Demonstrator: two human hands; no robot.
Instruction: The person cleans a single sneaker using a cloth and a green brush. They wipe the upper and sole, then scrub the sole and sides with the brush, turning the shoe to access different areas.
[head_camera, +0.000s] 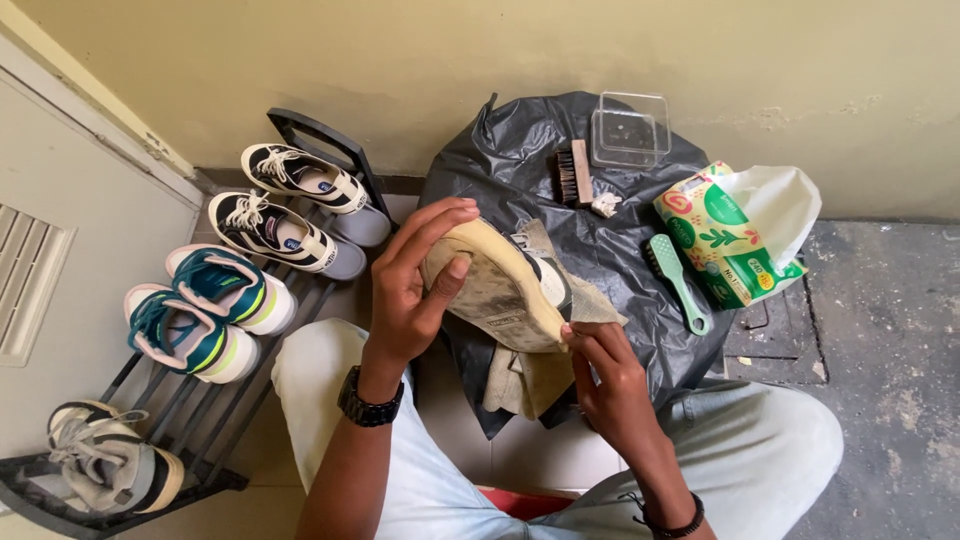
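The left hand is clamped on the left end of an upturned shoe, sole facing up. The right hand, just near and right of it, pinches a cloth against the sole's edge.

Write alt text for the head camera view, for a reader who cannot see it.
A seated person's left hand holds a shoe sole-up while the right hand presses a cloth to its edge, over a black plastic bag. On the bag lie a wooden brush, a green brush and a clear container; a shoe rack with sneakers stands to the left.
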